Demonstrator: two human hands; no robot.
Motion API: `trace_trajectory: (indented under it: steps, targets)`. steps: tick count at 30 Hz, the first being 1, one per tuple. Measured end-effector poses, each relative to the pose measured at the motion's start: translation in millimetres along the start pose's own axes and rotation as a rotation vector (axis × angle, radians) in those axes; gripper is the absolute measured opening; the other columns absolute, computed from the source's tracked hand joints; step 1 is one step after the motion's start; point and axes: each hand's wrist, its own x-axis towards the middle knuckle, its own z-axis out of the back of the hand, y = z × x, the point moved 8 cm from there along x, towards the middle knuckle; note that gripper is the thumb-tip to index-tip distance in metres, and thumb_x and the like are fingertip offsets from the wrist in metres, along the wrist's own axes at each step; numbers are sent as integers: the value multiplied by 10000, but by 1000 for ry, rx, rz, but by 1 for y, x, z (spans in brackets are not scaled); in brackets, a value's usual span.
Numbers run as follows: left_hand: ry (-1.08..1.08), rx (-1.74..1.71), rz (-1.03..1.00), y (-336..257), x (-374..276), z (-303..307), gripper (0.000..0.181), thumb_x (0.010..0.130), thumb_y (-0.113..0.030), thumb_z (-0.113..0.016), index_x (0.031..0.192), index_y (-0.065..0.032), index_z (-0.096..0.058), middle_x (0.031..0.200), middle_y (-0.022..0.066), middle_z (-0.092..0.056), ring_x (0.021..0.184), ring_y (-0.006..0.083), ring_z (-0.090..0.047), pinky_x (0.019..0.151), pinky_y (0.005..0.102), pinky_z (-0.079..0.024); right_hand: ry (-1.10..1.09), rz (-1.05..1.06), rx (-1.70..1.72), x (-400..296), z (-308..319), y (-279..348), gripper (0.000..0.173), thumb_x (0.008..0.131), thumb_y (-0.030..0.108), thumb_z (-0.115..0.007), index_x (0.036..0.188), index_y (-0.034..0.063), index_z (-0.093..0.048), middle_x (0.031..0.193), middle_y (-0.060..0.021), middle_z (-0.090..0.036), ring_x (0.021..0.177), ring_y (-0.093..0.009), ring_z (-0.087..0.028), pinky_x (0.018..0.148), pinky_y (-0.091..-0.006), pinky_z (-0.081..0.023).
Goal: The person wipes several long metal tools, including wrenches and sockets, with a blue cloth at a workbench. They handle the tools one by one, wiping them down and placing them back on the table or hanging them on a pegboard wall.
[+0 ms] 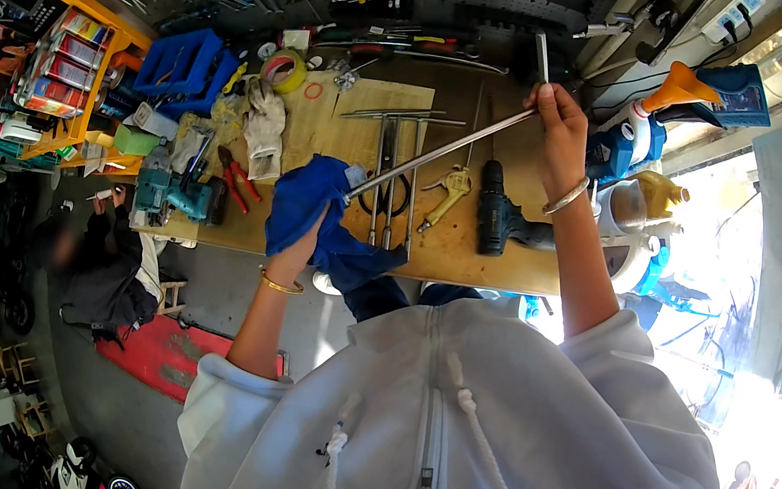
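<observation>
My right hand [556,114] grips a long metal bar [451,146] near its upper end, where a short angled end piece sticks up past the fingers. The bar slants down to a blue cloth [307,194] bunched around its lower end. My left hand [310,229] is wrapped in that cloth and closed on it, its fingers mostly covered. Beneath the bar several T-handle wrenches [413,195] lie beside black-handled scissors [387,194]. Right of them are a yellow air blow gun [450,194] and a dark power drill [498,215].
Red-handled pliers [240,180], a work glove [264,127], yellow tape [285,71] and a teal power tool [175,189] lie left on the wooden workbench [349,117]. Blue bins [178,72] stand behind. Bottles and an orange funnel [680,86] stand right. A person [110,271] sits at far left.
</observation>
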Motion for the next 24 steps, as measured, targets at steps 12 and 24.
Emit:
trace_trajectory:
  steps: [12,24]
  targets:
    - [-487,-754,239,-6,-20,10,419,962,-399,-464,1180,-46,-530,1113,64,-580,966,212,-597,836,339,-517,-89,-224,211,-23,2,-58,242,957,243,-533,810,57,-582,766,16,-530,742,-79,-474,706,-223,-379]
    - [-42,-1101,-58,-44,-21,1,573,960,-516,-373,1346,-92,-394,1323,72,-460,1200,239,-451,1049,383,-341,-120,-351,313,-25,14,-71,203,954,273,-533,865,102,-599,769,36,-563,750,-81,-569,612,-216,-412]
